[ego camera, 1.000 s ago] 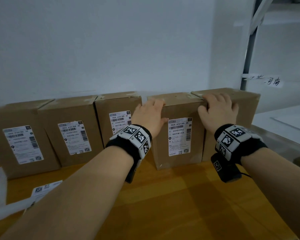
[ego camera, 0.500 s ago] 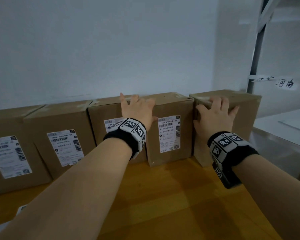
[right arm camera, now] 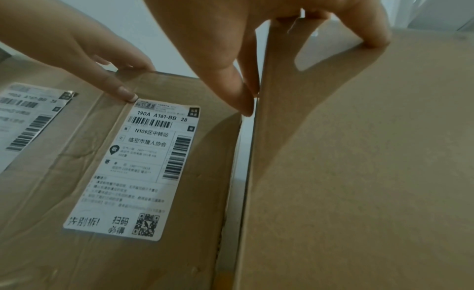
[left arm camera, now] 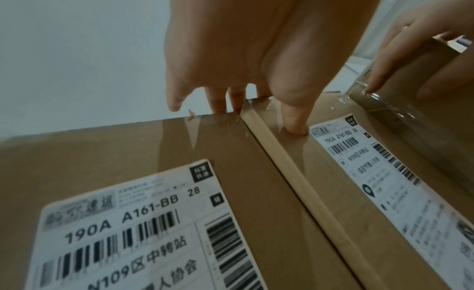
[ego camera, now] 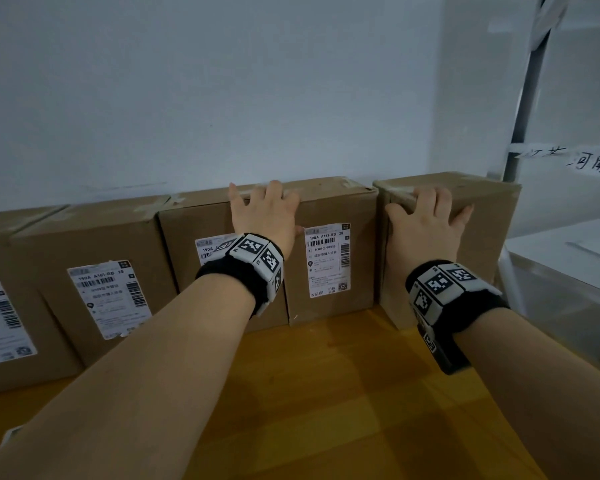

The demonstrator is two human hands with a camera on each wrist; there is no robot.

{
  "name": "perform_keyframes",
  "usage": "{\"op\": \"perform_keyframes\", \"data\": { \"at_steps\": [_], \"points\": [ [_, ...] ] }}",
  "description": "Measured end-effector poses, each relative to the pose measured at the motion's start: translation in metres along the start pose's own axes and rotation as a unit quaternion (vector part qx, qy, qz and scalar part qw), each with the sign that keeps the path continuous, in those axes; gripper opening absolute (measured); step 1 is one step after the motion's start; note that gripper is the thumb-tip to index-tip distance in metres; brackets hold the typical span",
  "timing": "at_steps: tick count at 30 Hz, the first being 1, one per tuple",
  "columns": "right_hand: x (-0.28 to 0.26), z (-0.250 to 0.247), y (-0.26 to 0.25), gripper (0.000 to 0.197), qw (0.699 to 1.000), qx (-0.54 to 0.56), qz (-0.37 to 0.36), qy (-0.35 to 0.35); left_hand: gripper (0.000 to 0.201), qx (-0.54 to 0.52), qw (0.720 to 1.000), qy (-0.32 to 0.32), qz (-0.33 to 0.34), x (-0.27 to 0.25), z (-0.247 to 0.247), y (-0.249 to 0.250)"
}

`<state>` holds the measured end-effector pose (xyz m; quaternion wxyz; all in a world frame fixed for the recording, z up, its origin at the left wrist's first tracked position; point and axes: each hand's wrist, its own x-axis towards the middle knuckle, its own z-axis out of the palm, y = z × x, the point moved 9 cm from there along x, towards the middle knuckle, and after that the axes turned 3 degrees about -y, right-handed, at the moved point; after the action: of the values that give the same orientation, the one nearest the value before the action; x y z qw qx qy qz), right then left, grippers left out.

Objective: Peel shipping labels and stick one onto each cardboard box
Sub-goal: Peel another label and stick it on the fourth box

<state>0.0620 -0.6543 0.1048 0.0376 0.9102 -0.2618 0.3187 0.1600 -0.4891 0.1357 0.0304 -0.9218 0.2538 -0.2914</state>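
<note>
Several brown cardboard boxes stand in a row against the wall. My left hand [ego camera: 264,216] lies with straight fingers over the top edges where the third box [ego camera: 187,230] meets the fourth box [ego camera: 329,206]; its thumb [left arm camera: 295,124] presses the fourth box's front beside its label [ego camera: 328,259]. My right hand [ego camera: 426,223] grips the rightmost box [ego camera: 482,237], which shows no label: fingers curl over its top edge and the thumb [right arm camera: 243,103] sits in the narrow gap on its left side. The other boxes carry white labels, one of them [ego camera: 110,299] on the second box.
The boxes stand on a wooden table [ego camera: 326,393]. A translucent bin [ego camera: 568,282] is close on the right, with a metal post [ego camera: 523,98] and a handwritten paper tag [ego camera: 575,161] behind it. A white strip of paper [ego camera: 7,438] lies at the lower left.
The fourth box and the unlabelled box have slid left with my hands; the fourth now touches the third. My left hand has shifted onto the seam between them.
</note>
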Motion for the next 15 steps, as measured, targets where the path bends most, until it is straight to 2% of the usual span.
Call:
{"op": "perform_keyframes", "data": {
  "at_steps": [9, 12, 15],
  "points": [
    [-0.001, -0.003, -0.004, 0.027, 1.0, 0.011, 0.004, -0.018, 0.059, 0.029, 1.0, -0.003, 0.009, 0.001, 0.001, 0.003],
    [-0.002, -0.006, -0.005, 0.034, 0.999, 0.032, 0.013, -0.031, 0.072, 0.027, 0.999, -0.029, -0.004, -0.004, 0.005, 0.002],
    [-0.004, -0.014, -0.006, 0.045, 0.996, 0.067, 0.02, -0.056, 0.073, -0.004, 1.0, -0.015, -0.003, -0.014, -0.005, 0.001]
  ]
}}
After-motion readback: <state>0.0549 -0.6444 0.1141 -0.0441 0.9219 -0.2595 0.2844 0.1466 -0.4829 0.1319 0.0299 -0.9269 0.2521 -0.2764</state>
